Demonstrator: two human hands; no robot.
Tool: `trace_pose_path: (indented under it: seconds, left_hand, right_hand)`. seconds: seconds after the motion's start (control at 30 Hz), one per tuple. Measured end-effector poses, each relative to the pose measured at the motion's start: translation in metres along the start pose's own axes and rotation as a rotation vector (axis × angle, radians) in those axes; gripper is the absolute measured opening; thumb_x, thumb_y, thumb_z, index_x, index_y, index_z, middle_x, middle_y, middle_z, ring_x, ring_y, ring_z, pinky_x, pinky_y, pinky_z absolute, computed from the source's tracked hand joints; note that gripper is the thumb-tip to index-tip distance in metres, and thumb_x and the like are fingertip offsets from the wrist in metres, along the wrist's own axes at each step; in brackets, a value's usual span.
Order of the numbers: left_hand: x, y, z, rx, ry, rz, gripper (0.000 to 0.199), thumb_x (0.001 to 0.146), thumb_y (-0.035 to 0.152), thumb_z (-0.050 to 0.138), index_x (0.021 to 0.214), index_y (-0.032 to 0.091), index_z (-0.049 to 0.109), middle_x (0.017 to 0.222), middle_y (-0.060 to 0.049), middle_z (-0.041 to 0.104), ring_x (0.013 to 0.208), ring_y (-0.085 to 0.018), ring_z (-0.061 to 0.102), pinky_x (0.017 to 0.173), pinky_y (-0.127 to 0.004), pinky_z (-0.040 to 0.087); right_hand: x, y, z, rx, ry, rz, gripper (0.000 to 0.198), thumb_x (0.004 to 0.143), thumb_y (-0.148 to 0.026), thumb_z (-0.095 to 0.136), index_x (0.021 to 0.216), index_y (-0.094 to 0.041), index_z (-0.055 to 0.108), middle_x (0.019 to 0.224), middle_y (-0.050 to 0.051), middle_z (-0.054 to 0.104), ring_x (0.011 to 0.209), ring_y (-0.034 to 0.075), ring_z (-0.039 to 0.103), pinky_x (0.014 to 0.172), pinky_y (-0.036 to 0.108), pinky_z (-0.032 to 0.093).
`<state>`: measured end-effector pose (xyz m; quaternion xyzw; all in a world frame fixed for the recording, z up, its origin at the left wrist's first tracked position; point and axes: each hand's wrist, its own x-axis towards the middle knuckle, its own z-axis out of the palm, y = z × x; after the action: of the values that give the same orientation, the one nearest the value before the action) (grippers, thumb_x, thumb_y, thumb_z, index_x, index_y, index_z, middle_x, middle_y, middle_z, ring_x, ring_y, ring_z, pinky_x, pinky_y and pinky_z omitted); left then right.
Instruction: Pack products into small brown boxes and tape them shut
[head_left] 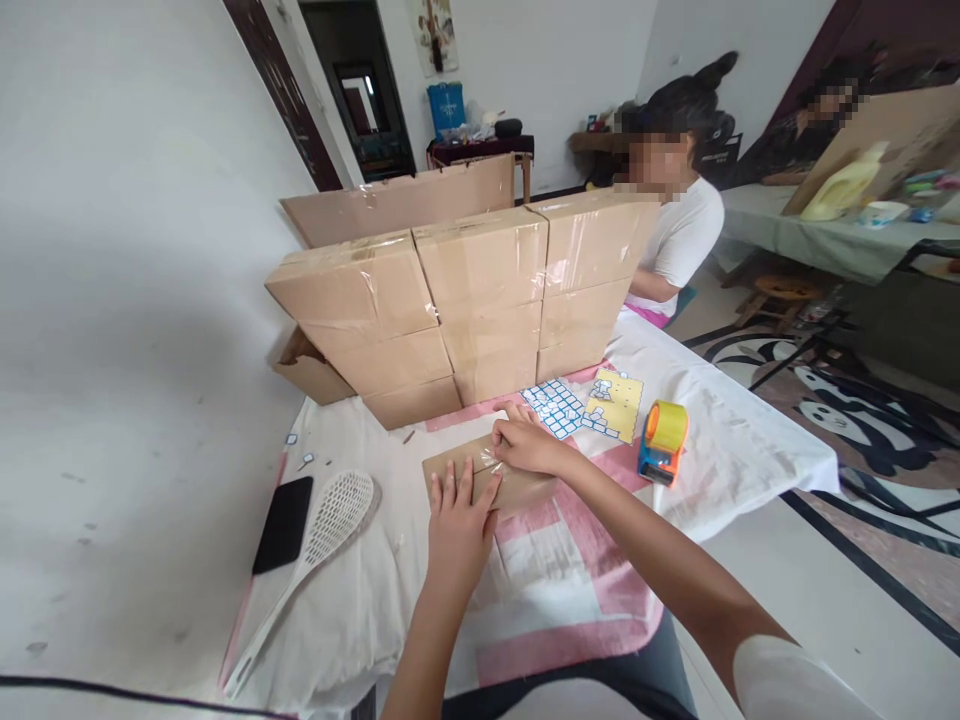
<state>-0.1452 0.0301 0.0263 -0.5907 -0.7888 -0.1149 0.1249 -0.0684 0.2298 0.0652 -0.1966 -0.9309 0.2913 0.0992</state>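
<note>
Cardboard packet (517,488), light and stiff: left hand (459,528) spread flat on it, right hand (527,446) pressing slippery tape (486,460).

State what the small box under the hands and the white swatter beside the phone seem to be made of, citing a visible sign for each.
Small box: apparently matte brown cardboard, with glossy clear tape glinting on top under the right hand.
Swatter: probably white moulded plastic, judging by its fine mesh head and smooth handle.
</note>
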Motion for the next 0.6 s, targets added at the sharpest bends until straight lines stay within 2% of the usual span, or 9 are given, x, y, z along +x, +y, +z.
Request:
trace_pose_path:
  seconds: [0.07, 0.17, 0.27, 0.33, 0.4, 0.5, 0.6]
  left_hand:
    - [-0.002, 0.000, 0.002, 0.018, 0.023, 0.009, 0.049, 0.091, 0.024, 0.061, 0.139, 0.035, 0.060, 0.155, -0.012, 0.050, 0.143, -0.043, 0.044, 0.115, -0.066, 0.036]
    - [-0.004, -0.003, 0.007, 0.034, 0.044, 0.043, 0.052, 0.092, 0.019, 0.057, 0.142, 0.035, 0.057, 0.154, -0.007, 0.051, 0.144, -0.041, 0.043, 0.115, -0.067, 0.033]
    - [-0.003, -0.007, 0.014, 0.015, 0.083, 0.124, 0.053, 0.093, 0.017, 0.050, 0.144, 0.032, 0.054, 0.149, -0.004, 0.057, 0.143, -0.034, 0.045, 0.121, -0.066, 0.022]
    - [0.000, -0.011, 0.019, 0.005, 0.135, 0.181, 0.048, 0.094, 0.022, 0.051, 0.140, 0.030, 0.057, 0.143, -0.004, 0.062, 0.141, -0.030, 0.049, 0.124, -0.063, 0.014]
    - [0.002, -0.014, 0.023, 0.005, 0.197, 0.222, 0.042, 0.094, 0.028, 0.053, 0.135, 0.029, 0.062, 0.139, -0.003, 0.065, 0.138, -0.029, 0.052, 0.125, -0.059, 0.010]
    - [0.004, -0.016, 0.025, 0.009, 0.267, 0.243, 0.042, 0.093, 0.031, 0.055, 0.134, 0.031, 0.062, 0.137, -0.001, 0.067, 0.133, -0.028, 0.057, 0.123, -0.053, 0.014]
    - [0.004, -0.012, 0.025, 0.024, 0.271, 0.232, 0.050, 0.092, 0.030, 0.054, 0.142, 0.033, 0.056, 0.143, 0.000, 0.063, 0.131, -0.027, 0.058, 0.117, -0.049, 0.026]
  right_hand:
    - [0.001, 0.003, 0.000, 0.043, 0.044, 0.061, 0.027, 0.080, -0.024, 0.074, 0.098, -0.019, 0.054, 0.143, 0.014, 0.041, 0.135, 0.032, 0.038, 0.108, 0.047, 0.033]
    - [0.003, 0.008, 0.002, 0.104, 0.076, 0.132, 0.045, 0.072, -0.030, 0.082, 0.104, -0.018, 0.053, 0.134, 0.013, 0.045, 0.124, 0.029, 0.046, 0.099, 0.040, 0.042]
    - [0.003, 0.008, 0.004, 0.084, 0.128, 0.210, 0.044, 0.072, -0.037, 0.082, 0.103, -0.018, 0.056, 0.121, 0.010, 0.053, 0.115, 0.027, 0.052, 0.093, 0.037, 0.044]
    - [0.001, 0.004, 0.005, 0.060, 0.150, 0.287, 0.045, 0.071, -0.042, 0.083, 0.101, -0.018, 0.060, 0.116, 0.011, 0.058, 0.111, 0.029, 0.055, 0.089, 0.037, 0.045]
    - [0.000, -0.001, 0.004, 0.054, 0.167, 0.363, 0.040, 0.076, -0.045, 0.078, 0.099, -0.016, 0.063, 0.111, 0.014, 0.063, 0.108, 0.032, 0.058, 0.086, 0.040, 0.045]
    - [-0.002, -0.005, 0.004, 0.069, 0.216, 0.446, 0.026, 0.090, -0.039, 0.061, 0.098, -0.014, 0.065, 0.108, 0.018, 0.067, 0.105, 0.033, 0.061, 0.085, 0.043, 0.045]
    - [-0.002, -0.002, 0.005, 0.139, 0.237, 0.457, 0.019, 0.093, -0.032, 0.055, 0.097, -0.015, 0.065, 0.109, 0.017, 0.069, 0.105, 0.031, 0.062, 0.088, 0.043, 0.044]
